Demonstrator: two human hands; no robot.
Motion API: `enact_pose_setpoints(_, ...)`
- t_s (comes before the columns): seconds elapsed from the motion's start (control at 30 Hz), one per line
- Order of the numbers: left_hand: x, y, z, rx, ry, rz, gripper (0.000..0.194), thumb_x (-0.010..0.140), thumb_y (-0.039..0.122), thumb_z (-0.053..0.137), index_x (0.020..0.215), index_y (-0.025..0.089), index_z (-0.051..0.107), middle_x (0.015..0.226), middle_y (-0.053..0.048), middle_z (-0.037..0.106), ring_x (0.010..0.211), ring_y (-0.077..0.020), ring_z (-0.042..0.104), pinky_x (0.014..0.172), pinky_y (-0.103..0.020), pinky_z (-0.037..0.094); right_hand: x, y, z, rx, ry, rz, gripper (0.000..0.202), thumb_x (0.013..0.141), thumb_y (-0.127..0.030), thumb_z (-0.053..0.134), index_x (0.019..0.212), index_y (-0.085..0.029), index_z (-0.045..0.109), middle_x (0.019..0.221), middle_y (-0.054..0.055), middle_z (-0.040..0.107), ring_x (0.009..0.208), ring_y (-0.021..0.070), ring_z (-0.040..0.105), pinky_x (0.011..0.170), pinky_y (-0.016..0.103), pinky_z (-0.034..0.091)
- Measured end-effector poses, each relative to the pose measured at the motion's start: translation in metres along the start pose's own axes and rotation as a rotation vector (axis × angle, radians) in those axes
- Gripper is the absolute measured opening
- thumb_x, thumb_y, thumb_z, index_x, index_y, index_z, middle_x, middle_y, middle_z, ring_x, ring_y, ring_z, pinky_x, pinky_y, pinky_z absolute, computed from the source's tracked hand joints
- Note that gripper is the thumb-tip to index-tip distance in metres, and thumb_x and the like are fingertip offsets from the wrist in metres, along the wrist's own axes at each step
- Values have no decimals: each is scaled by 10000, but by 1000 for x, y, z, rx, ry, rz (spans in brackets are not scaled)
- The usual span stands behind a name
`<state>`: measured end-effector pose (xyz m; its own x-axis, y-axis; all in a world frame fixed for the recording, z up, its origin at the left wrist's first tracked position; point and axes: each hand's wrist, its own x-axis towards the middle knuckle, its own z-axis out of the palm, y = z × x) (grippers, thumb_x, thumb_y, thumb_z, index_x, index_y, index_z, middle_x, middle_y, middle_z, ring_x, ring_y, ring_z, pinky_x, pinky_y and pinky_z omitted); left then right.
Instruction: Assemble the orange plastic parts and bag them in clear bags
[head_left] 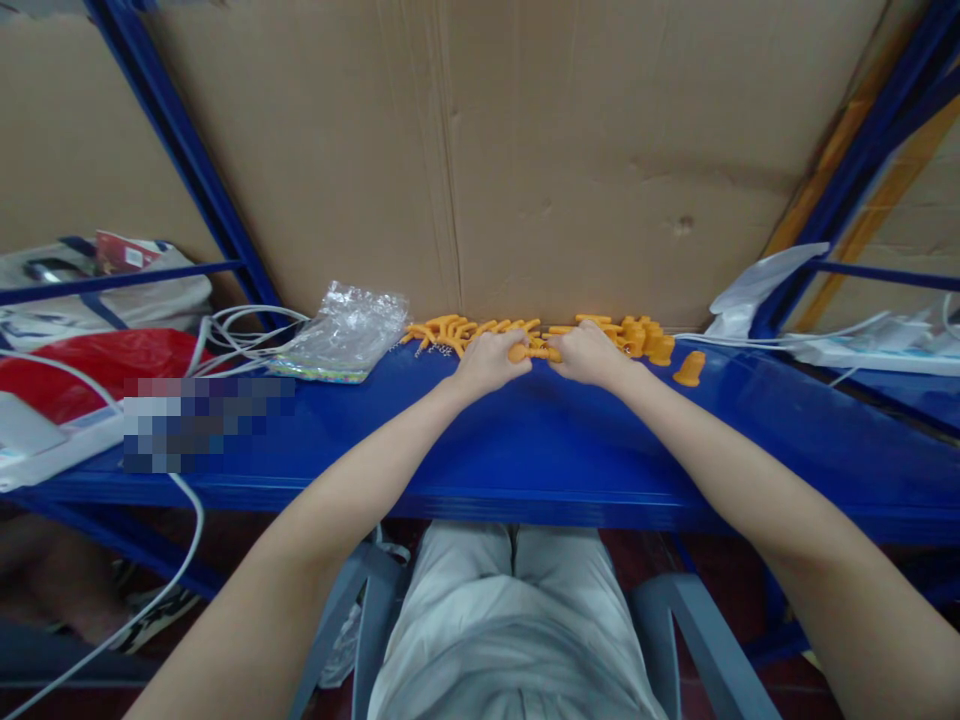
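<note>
Both hands meet over the back of the blue tabletop (585, 430), holding a small orange plastic piece (535, 353) with a rounded end and a narrow stem. My left hand (489, 362) is closed on its rounded left end. On the right end, the fingers of my right hand (589, 352) are pinched. Behind and left of my left hand lies a row of curved orange pieces (442, 328), with small metal chains at their near ends. Several orange bell-shaped pieces (660, 348) stand right of my right hand, and a single orange bell-shaped piece (688, 368) stands apart from them.
A clear plastic bag (349, 330) lies on the left, beside looped white cables (240, 325) and a red bag (112, 370). Cardboard (562, 170) backs the table between blue metal posts (187, 160). White plastic (757, 290) leans at the right post.
</note>
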<state>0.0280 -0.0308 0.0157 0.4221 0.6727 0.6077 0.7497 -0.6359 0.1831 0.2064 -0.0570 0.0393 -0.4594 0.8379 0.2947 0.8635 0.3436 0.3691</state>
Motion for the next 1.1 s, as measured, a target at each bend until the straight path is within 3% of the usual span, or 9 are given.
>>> enact_pose_setpoints(0.23,4,-33,4,-118,11,-51,243,750,236,646,976,173,707,892,-49,725,835,-207,656,800,-297,477,-2,23,18,289,165,-107,379,848,-226,554,1211,-120,592,1166,166,685,1060,266,637,862,352,412)
enact_pose_setpoints(0.37,6,-51,6,-207,41,25,505,803,271,635,1295,172,575,1219,-103,662,1018,-206,637,930,-323,468,3,33,27,421,244,-124,398,837,-222,600,1221,-121,610,1166,164,685,1034,252,649,878,362,464)
enact_pose_setpoints(0.47,6,-62,7,-227,47,-34,698,821,296,640,1462,183,387,1283,-136,610,905,-176,655,902,-339,497,4,47,31,446,321,40,408,838,-250,618,1218,-100,628,1101,163,707,980,258,666,858,366,489)
enact_pose_setpoints(0.6,5,-71,9,-154,9,-66,624,839,276,610,1428,189,422,1272,-127,605,959,-196,655,922,-366,504,-2,79,39,451,392,433,389,829,-274,613,1175,-104,664,1022,146,732,920,268,680,798,344,501)
enact_pose_setpoints(0.8,4,-71,9,-66,-67,-36,505,844,226,566,1336,135,506,1317,-144,586,1129,-230,606,984,-368,480,-16,105,53,391,274,774,302,829,-284,569,1038,-128,723,994,170,740,920,298,684,714,315,477)
enact_pose_setpoints(1.1,3,-67,6,-5,-113,-44,473,860,214,544,1326,133,525,1335,-127,578,1118,-212,609,965,-333,491,-14,101,72,314,44,794,415,902,-319,534,1218,-71,638,1142,246,680,1102,344,641,867,382,492)
